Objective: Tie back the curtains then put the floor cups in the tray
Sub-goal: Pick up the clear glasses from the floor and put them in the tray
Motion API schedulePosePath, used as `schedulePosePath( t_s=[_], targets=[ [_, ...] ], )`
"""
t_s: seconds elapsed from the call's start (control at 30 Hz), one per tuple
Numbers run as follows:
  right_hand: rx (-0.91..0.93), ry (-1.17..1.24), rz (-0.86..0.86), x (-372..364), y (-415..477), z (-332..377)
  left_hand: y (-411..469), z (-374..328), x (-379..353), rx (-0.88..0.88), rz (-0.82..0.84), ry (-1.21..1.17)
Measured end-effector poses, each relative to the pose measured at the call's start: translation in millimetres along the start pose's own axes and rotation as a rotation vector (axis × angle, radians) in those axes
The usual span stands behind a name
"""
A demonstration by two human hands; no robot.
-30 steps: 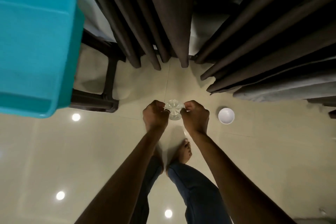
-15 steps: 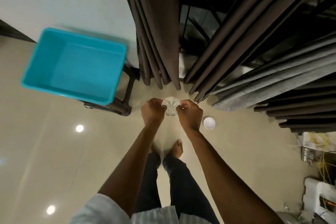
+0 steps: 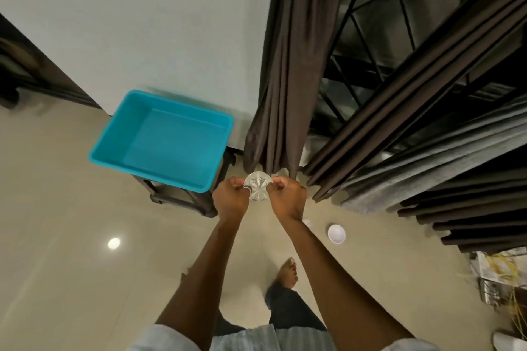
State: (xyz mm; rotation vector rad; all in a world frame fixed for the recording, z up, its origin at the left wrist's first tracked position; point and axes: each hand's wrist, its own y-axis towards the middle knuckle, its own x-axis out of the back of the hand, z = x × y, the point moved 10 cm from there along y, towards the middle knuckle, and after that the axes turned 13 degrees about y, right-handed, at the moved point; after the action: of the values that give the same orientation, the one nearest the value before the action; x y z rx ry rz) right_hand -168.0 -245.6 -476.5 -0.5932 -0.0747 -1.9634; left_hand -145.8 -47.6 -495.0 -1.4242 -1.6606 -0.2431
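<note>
Clear faceted cup (image 3: pixel 258 186), star-cut pattern

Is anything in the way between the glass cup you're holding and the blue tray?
Nothing visible is. The left hand and right hand hold the glass cup just beside the blue tray, at its near corner. The tray is open on top, with nothing inside it.

A home room: glossy beige floor tiles (image 3: pixel 71 279), long dark curtains (image 3: pixel 288 80) over a grilled window (image 3: pixel 379 31).
</note>
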Motion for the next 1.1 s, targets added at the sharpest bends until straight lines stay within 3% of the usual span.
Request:
schedulePosePath(
  t_s=[0.27, 0.5, 0.87, 1.1],
  targets=[
    [0.003, -0.035, -0.027, -101.3, -57.3, 58.1, 44.5, 73.5, 93.7, -0.036, -0.003, 0.059],
    [0.018, -0.013, -0.04, -164.9, -74.8, 106.7, 84.4, 105.6, 161.2, -0.029, -0.044, -0.059],
    [-0.03, 0.095, -0.067, -220.1, -20.7, 124.9, 156.0, 92.8, 180.2, -0.052, -0.035, -0.056],
    [-0.052, 0.133, 0.013, -283.2, 30.8, 145.7, 235.5, 88.5, 198.0, -0.004, -0.026, -0.002]
  ],
)
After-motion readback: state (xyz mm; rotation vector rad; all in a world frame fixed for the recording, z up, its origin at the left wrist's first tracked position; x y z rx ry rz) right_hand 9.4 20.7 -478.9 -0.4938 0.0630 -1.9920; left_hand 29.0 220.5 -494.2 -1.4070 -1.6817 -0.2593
